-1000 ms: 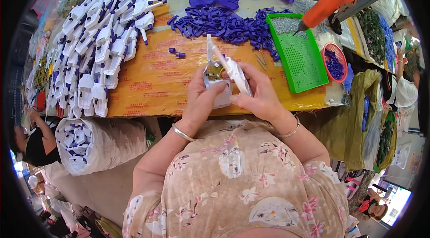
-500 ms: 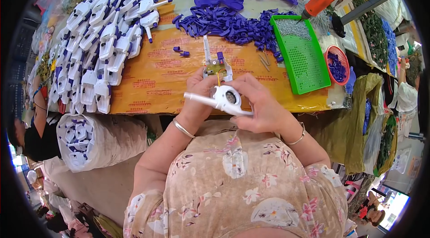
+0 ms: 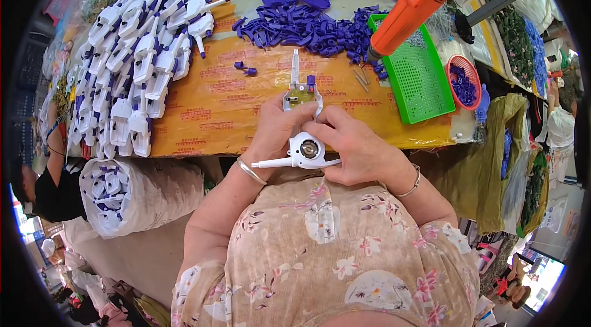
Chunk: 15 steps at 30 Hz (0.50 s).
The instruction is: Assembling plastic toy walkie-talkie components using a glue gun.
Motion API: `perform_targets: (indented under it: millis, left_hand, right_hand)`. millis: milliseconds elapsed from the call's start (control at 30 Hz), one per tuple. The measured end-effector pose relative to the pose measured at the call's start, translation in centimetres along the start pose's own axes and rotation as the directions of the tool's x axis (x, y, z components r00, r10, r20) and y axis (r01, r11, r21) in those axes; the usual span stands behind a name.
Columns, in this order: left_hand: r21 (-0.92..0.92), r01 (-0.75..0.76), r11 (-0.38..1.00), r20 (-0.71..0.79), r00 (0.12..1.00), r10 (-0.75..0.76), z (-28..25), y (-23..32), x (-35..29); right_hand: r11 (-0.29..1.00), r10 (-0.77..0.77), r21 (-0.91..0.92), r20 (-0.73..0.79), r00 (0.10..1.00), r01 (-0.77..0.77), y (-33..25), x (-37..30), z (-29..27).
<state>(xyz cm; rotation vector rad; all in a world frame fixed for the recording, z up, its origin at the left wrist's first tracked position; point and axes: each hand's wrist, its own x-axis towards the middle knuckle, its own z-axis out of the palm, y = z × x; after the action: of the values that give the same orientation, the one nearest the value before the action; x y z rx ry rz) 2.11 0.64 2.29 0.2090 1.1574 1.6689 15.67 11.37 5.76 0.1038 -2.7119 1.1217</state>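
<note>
My left hand (image 3: 276,133) and my right hand (image 3: 356,145) meet at the near edge of the orange-covered table (image 3: 215,111). Between them they hold a white plastic toy shell (image 3: 306,151) with a round grey centre and a thin white stem pointing left. Just beyond my fingers a second white half shell (image 3: 300,90) stands up, showing a green inner board and a small purple piece. My left wrist wears a silver bangle (image 3: 250,171).
Finished white-and-purple toys (image 3: 144,50) are heaped at the left, loose purple parts (image 3: 308,28) at the back. An orange power screwdriver (image 3: 418,1) hangs above a green perforated tray (image 3: 415,78). A red basket (image 3: 465,81) is at the right, a bag of toys (image 3: 129,191) at lower left.
The white shell in my hands has turned flat, its round centre now facing up and lower toward my body. The orange screwdriver has swung down over the green tray.
</note>
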Motion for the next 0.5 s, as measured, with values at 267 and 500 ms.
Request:
perform_targets:
  millis: [267, 500]
  left_hand:
    - [-0.189, -0.013, 0.982, 0.003, 1.000, 0.014, -0.8, -0.5, 0.5]
    - [-0.107, -0.203, 0.973, -0.065, 0.978, 0.197, -0.3, -1.3, 0.2]
  right_hand:
    - [0.485, 0.493, 0.846, -0.057, 0.868, -0.220, 1.3, 0.0, 0.2]
    - [0.408, 0.592, 0.889, -0.083, 0.802, -0.209, 1.4, 0.5, 1.0]
